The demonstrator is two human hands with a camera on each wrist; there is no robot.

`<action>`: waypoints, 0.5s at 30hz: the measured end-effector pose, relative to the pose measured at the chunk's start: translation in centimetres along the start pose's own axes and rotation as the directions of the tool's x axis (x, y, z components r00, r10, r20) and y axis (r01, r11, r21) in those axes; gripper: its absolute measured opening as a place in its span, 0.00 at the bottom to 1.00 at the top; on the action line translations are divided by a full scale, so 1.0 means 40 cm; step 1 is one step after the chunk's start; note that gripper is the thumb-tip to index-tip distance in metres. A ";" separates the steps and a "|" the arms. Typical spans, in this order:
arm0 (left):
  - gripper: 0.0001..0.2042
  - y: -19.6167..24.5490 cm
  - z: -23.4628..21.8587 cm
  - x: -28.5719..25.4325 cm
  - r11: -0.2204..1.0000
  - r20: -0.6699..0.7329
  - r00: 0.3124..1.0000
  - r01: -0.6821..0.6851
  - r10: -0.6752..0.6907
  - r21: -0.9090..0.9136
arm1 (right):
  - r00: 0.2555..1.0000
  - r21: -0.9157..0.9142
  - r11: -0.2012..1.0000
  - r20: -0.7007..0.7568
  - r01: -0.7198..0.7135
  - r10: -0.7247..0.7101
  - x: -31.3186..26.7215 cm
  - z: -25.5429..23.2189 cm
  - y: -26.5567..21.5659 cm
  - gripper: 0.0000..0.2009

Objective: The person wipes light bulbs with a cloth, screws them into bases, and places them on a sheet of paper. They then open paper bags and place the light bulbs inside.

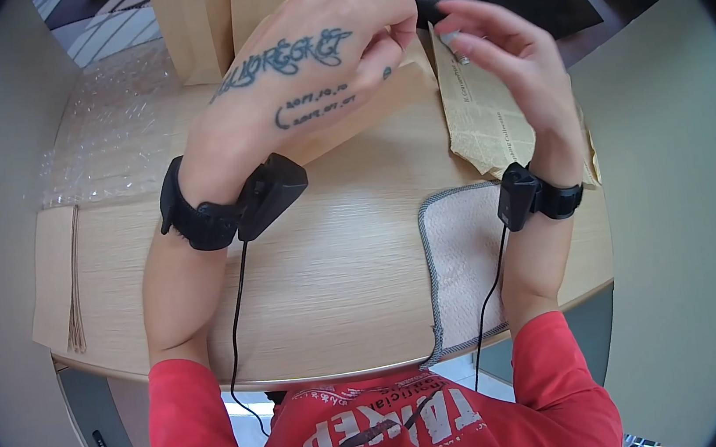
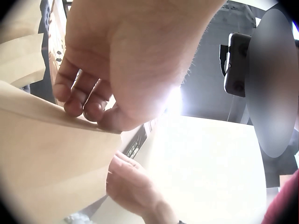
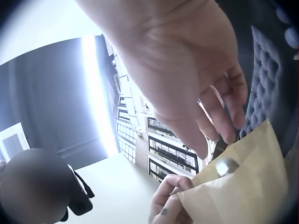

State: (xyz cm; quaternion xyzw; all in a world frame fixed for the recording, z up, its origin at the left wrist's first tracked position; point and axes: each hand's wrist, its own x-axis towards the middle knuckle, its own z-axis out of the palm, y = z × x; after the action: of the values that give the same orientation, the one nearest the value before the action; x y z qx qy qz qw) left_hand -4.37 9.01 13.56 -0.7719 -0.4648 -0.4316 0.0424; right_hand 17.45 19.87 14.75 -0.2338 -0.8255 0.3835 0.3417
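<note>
My left hand (image 1: 313, 65) grips the rim of a brown paper bag (image 2: 51, 154), fingers over its edge in the left wrist view. Part of the bag shows under that hand in the head view. In the right wrist view the bag's mouth gapes, and a small shiny silvery thing (image 3: 227, 166) appears at it; its kind is unclear. My right hand (image 1: 525, 63) hovers over the mouth, fingers loosely bent and spread. The silvery thing lies just below its fingertips, apart from them in the right wrist view.
Brown paper bags (image 1: 195, 30) stand at the back. Newsprint-patterned paper (image 1: 487, 112) lies under my right hand, a grey-edged cloth (image 1: 464, 264) nearer me. Bubble wrap (image 1: 105, 137) and a stack of folded bags (image 1: 57, 275) are at left. Thin cables hang from both wrist cameras.
</note>
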 end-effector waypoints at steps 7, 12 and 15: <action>0.01 -0.019 0.016 -0.003 0.998 -0.004 1.000 -0.024 0.024 0.064 | 0.948 -0.020 0.991 -0.289 0.130 -0.130 -0.008 -0.082 -0.004 0.15; 0.00 -0.015 0.014 -0.005 0.996 0.008 1.000 -0.007 0.006 0.090 | 0.918 -0.034 0.996 -0.386 0.081 -0.088 0.006 -0.099 0.031 0.14; 0.00 -0.022 0.015 -0.006 0.995 -0.008 0.999 -0.034 0.035 0.090 | 0.911 -0.110 0.994 -0.411 -0.021 -0.026 0.024 -0.097 0.094 0.14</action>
State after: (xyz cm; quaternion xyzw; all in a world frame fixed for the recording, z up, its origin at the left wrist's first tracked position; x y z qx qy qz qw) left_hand -4.68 9.61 12.70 -0.7751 -0.4702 -0.4130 0.0868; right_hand 20.16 24.54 13.97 -0.3273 -0.7554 0.2783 0.4948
